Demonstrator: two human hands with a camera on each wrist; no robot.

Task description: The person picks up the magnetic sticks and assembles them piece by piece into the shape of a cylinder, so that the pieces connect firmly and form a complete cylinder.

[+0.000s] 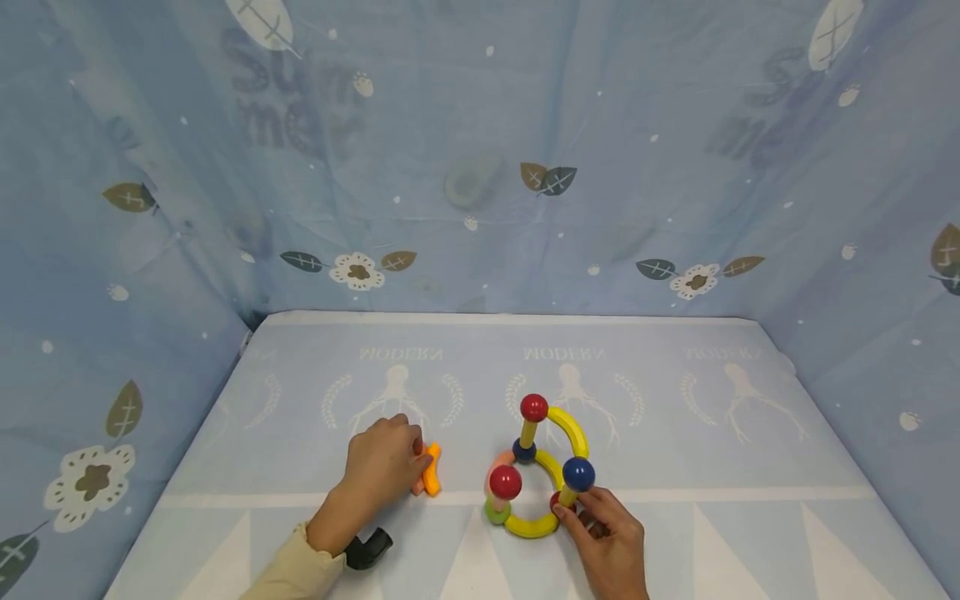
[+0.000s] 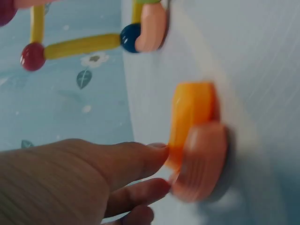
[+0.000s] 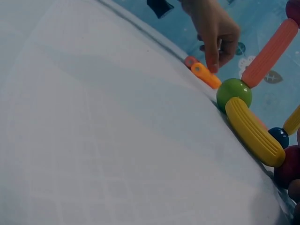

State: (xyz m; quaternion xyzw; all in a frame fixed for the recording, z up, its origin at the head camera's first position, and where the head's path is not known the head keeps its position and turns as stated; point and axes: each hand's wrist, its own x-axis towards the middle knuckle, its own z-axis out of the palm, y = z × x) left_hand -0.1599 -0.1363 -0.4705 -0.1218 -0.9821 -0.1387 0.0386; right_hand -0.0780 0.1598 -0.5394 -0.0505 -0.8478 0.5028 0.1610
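A toy frame of balls and rods stands on the table, with yellow curved rods [image 1: 531, 527], red balls [image 1: 506, 482], a blue ball [image 1: 578, 474] and a green ball [image 3: 234, 93]. My right hand [image 1: 611, 537] grips its near right corner, thumb and fingers at the lower red ball and upright yellow rod. To the left, my left hand [image 1: 386, 458] reaches down to two loose curved pieces lying side by side, one orange [image 2: 192, 105] and one salmon pink [image 2: 202, 161]. Thumb and forefinger are apart at the ends of these pieces, seemingly touching them.
A black curved object [image 1: 368, 550] lies beside my left wrist, partly covered by the sleeve [image 1: 300, 571]. Blue patterned cloth [image 1: 480, 167] hangs behind and along both sides of the table [image 1: 712, 450].
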